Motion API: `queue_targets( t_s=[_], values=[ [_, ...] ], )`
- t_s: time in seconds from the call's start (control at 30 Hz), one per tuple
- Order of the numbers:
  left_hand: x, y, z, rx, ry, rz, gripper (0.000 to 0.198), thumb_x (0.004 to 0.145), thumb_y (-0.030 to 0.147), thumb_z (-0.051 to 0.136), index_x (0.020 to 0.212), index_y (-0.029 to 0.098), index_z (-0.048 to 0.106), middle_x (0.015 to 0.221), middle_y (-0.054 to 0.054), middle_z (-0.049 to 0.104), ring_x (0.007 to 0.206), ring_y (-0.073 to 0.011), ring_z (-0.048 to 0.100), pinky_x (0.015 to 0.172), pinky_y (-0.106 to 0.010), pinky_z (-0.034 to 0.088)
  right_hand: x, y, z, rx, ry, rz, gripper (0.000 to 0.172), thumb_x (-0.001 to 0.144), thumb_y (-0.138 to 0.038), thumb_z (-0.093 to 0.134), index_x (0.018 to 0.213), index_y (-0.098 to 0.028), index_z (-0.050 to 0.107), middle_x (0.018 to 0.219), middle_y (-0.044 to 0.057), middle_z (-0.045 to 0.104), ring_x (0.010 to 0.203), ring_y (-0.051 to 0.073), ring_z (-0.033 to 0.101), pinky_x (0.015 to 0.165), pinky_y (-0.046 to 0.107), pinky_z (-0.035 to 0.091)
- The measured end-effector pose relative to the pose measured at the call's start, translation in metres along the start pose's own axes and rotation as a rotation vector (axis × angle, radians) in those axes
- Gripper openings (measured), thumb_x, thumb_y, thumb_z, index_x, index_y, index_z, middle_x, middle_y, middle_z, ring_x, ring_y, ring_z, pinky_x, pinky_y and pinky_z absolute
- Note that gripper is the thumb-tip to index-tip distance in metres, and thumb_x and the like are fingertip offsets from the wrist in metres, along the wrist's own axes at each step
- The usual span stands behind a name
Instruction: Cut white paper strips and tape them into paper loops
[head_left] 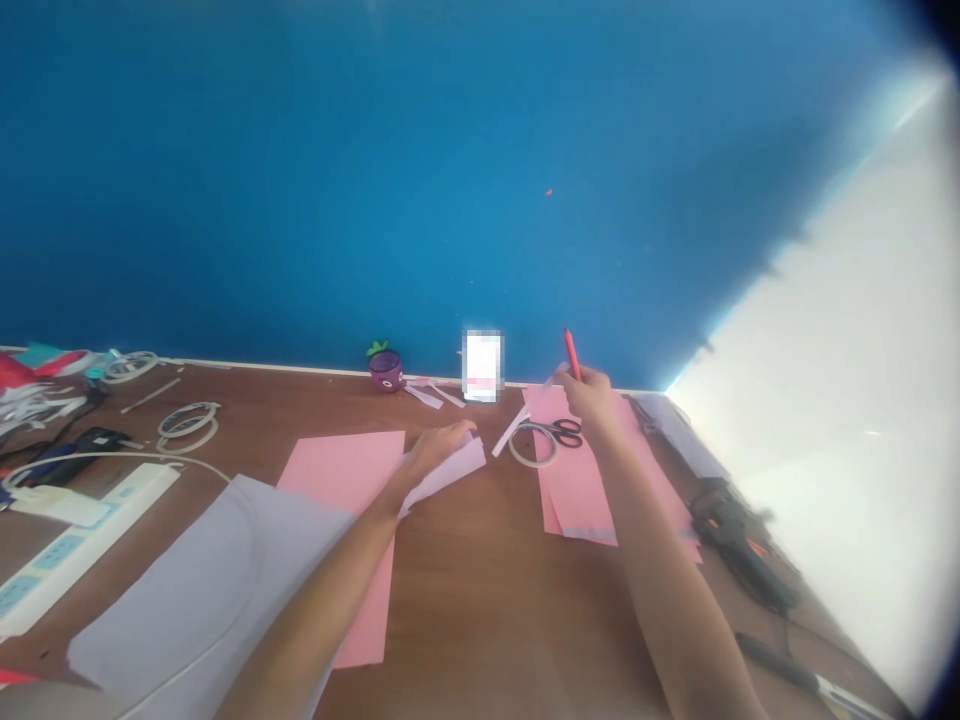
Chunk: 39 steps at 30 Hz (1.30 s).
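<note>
My left hand [442, 445] is closed on a folded piece of pale lavender paper [450, 472], above the wooden table. Farther right, my right hand [589, 395] grips a red pen [572, 352] that points up and away. A narrow pale paper strip [512, 430] reaches from the right hand down to the left; whether the fingers pinch it is hard to see. Below that hand are dark-handled scissors [568, 433] and a roll of tape [534, 462], partly over pink paper [592, 490].
A large pale sheet [195, 580] overlaps pink paper [337, 465] at left. Beyond lie a white power strip [90, 545], a looping cable and tape rolls [187, 425]. Near the blue wall stand a purple cup [385, 370] and a blurred-out screen [482, 365]. A dark tool [739, 545] lies right.
</note>
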<state>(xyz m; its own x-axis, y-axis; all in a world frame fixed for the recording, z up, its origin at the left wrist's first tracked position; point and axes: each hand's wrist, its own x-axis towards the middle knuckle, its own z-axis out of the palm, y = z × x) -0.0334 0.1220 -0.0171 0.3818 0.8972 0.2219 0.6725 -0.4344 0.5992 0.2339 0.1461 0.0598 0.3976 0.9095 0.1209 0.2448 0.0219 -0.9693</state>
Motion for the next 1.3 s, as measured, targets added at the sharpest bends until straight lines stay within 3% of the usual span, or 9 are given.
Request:
queue_targets(
  t_s=[0.23,0.37,0.5,0.63,0.77,0.87,0.97,1.1,1.3],
  values=[
    [0.0,-0.003,0.001,0.268,-0.083,0.101,0.034,0.093,0.033,0.038,0.124,0.029,0.05,0.114,-0.002,0.068,0.098,-0.0249,0.066,0.081,-0.035,0.047,0.006,0.002,-0.008,0.11,0.034,0.044,0.02,0.068,-0.034,0.062,0.068,-0.02,0.048,0.048,-0.009,0.025,0.041,0.006,0.022,0.035,0.022,0.017],
    [0.008,-0.018,-0.011,0.34,-0.095,0.073,0.036,0.092,0.036,0.042,0.126,0.028,0.051,0.107,-0.004,0.07,0.093,-0.0263,0.067,0.08,-0.036,0.047,-0.004,-0.008,-0.007,0.1,-0.062,-0.006,0.02,0.07,-0.034,0.061,0.068,-0.02,0.047,0.05,-0.008,0.03,0.042,0.006,0.026,0.037,0.022,0.019],
    [0.018,-0.024,-0.021,0.328,-0.047,0.137,0.039,0.087,0.028,0.05,0.126,0.026,0.052,0.123,-0.006,0.063,0.111,-0.0263,0.059,0.094,-0.039,0.043,-0.015,-0.021,-0.001,0.046,-0.152,-0.053,0.018,0.073,-0.035,0.059,0.07,-0.019,0.052,0.052,-0.007,0.031,0.044,0.006,0.026,0.039,0.021,0.019],
    [0.026,0.006,-0.011,0.179,0.025,0.19,0.041,0.088,0.024,0.048,0.13,0.026,0.05,0.132,-0.007,0.056,0.124,-0.0269,0.049,0.104,-0.045,0.035,-0.032,-0.041,0.003,0.036,-0.295,-0.084,0.017,0.074,-0.034,0.059,0.07,-0.018,0.055,0.053,-0.006,0.036,0.046,0.006,0.025,0.042,0.021,0.02],
    [0.037,0.049,0.01,-0.344,0.041,0.122,0.056,0.091,0.04,0.051,0.143,0.026,0.033,0.143,-0.01,0.045,0.132,-0.0253,0.042,0.105,-0.04,0.038,-0.051,-0.063,0.004,0.037,-0.492,-0.096,0.019,0.076,-0.035,0.06,0.073,-0.017,0.059,0.054,-0.005,0.04,0.047,0.006,0.028,0.044,0.021,0.023],
    [0.044,0.067,0.016,-0.655,-0.016,0.107,0.041,0.093,0.045,0.047,0.127,0.022,0.05,0.126,-0.01,0.059,0.119,-0.0226,0.054,0.098,-0.035,0.043,-0.056,-0.07,0.003,0.083,-0.558,-0.107,0.018,0.075,-0.035,0.062,0.075,-0.017,0.06,0.052,-0.007,0.035,0.045,0.006,0.026,0.044,0.021,0.023],
    [0.046,0.073,0.007,-0.788,-0.051,0.081,0.036,0.091,0.049,0.048,0.105,0.017,0.059,0.088,-0.005,0.065,0.084,-0.0167,0.062,0.08,-0.03,0.047,-0.053,-0.068,0.001,0.085,-0.526,-0.143,0.018,0.077,-0.035,0.06,0.074,-0.017,0.06,0.052,-0.007,0.035,0.046,0.006,0.026,0.045,0.021,0.024],
    [0.04,0.075,-0.015,-0.814,-0.089,0.074,0.036,0.089,0.051,0.052,0.095,0.017,0.059,0.059,0.004,0.046,0.054,-0.0085,0.043,0.056,-0.023,0.035,-0.045,-0.062,-0.003,0.009,-0.375,-0.162,0.018,0.074,-0.034,0.061,0.075,-0.016,0.063,0.054,-0.005,0.039,0.049,0.007,0.032,0.049,0.022,0.028],
    [0.036,0.076,-0.026,-0.78,-0.068,-0.056,0.044,0.093,0.055,0.037,0.089,0.018,0.061,0.057,0.005,0.027,0.048,-0.0081,0.024,0.048,-0.024,0.018,-0.041,-0.058,-0.001,-0.025,-0.346,-0.157,0.019,0.072,-0.035,0.062,0.076,-0.016,0.063,0.06,-0.003,0.047,0.055,0.009,0.038,0.053,0.023,0.031]
  ],
)
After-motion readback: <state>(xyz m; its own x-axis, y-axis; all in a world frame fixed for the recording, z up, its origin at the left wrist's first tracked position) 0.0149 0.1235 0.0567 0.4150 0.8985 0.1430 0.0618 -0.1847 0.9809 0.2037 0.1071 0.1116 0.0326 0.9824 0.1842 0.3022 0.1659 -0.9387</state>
